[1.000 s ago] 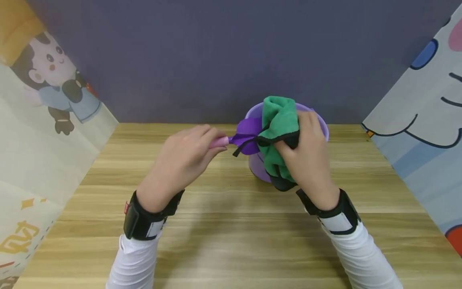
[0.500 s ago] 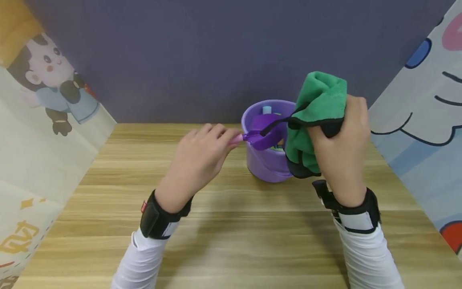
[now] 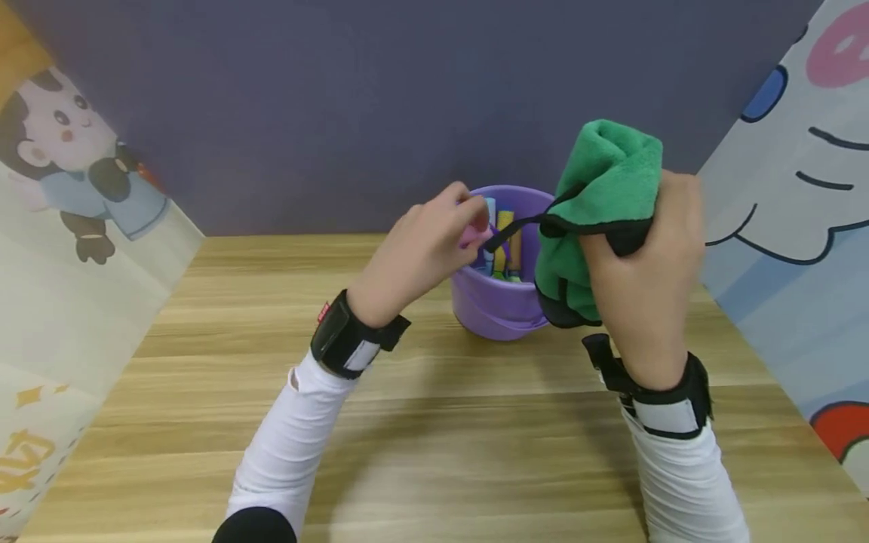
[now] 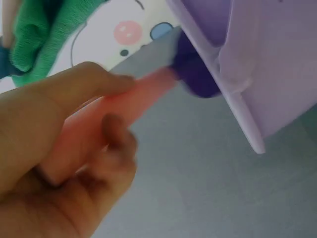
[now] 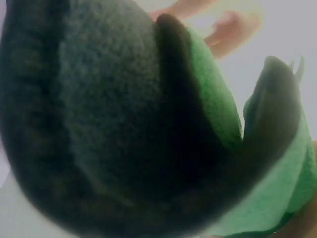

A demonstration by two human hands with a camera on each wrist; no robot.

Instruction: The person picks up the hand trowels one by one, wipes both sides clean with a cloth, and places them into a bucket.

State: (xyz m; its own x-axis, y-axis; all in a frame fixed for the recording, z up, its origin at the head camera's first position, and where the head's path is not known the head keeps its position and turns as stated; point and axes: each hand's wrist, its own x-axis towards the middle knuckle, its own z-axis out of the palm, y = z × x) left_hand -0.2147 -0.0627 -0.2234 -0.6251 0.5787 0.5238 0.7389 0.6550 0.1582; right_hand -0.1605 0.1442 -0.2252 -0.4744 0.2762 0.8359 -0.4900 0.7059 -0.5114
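My left hand (image 3: 428, 245) is at the left rim of a purple bucket (image 3: 489, 305), holding a small shovel by its pink handle (image 4: 94, 131) between thumb and fingers. The shovel's purple blade (image 4: 195, 72) shows beyond the bucket rim in the left wrist view; in the head view my hand hides most of the tool. My right hand (image 3: 652, 286) grips a folded green cloth (image 3: 611, 181) with black edging, held up at the bucket's right side and covering part of it. From the cloth, a black strap (image 3: 519, 224) hangs left across the bucket's mouth. The cloth (image 5: 114, 99) fills much of the right wrist view.
Inside the bucket stand stick-like things: a light blue one (image 3: 489, 211), a yellow one (image 3: 503, 234) and a brown one (image 3: 515, 253). The wooden table (image 3: 434, 437) meets a dark back wall (image 3: 353, 113). Cartoon-printed panels (image 3: 774, 219) stand at both sides.
My right hand has lifted the green cloth to the right, uncovering the bucket's mouth. My left hand has brought the shovel right and forward over the bucket's left rim.
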